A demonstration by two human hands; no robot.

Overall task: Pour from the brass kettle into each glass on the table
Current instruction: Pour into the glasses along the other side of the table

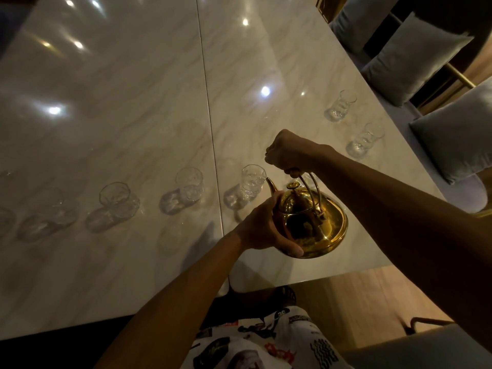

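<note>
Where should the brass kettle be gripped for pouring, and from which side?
Take the brass kettle by the top of its arched handle, from above, as the right hand does: the arch rises clear over the lid. The left hand cups the rounded body from the near side below the spout, which is left free, pointing at the glass.
</note>
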